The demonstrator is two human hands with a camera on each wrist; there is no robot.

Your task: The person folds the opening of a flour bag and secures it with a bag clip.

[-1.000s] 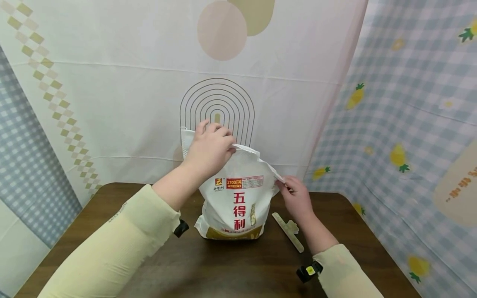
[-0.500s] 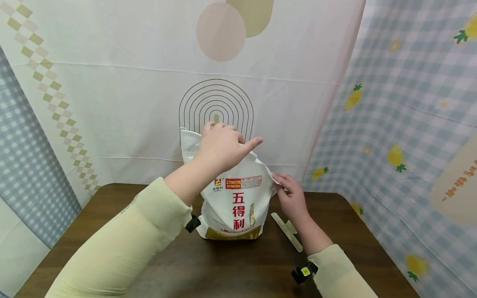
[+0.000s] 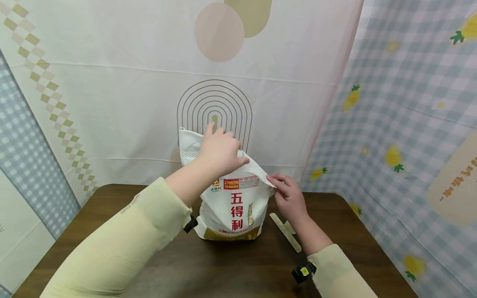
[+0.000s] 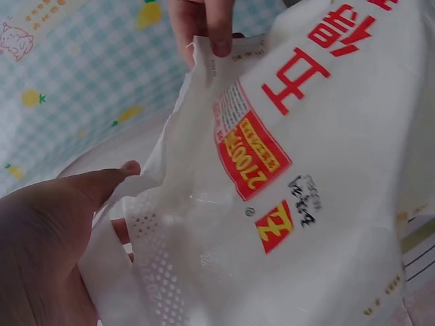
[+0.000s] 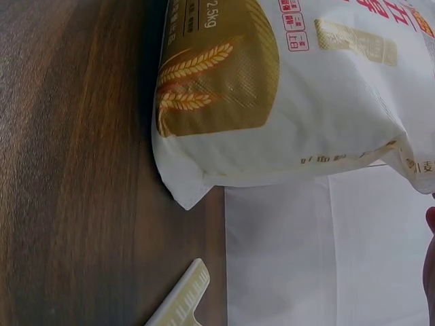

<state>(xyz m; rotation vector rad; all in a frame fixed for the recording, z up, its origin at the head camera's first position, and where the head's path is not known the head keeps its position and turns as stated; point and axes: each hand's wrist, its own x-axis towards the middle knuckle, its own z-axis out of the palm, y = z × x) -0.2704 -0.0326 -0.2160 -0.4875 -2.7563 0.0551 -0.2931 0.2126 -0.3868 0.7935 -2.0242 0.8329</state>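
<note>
Head view: a tall white plastic bag with red lettering (image 3: pixel 237 213) stood upright on a dark brown wooden table (image 3: pixel 179 269). The person's left hand (image 3: pixel 220 152), fingers spread, was at its top; the right hand (image 3: pixel 290 196) pinched its upper right corner.

Left wrist view: the bag's edge ran between the left hand's parted thumb and fingers.

Right wrist view: a pale yellow plastic clip (image 5: pixel 180 299) lay near the bag's base. A slipping pinch could let the limp rim sag; uneven pulling could tip the bag.

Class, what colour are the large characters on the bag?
Red characters, clearest in the head view.
</note>
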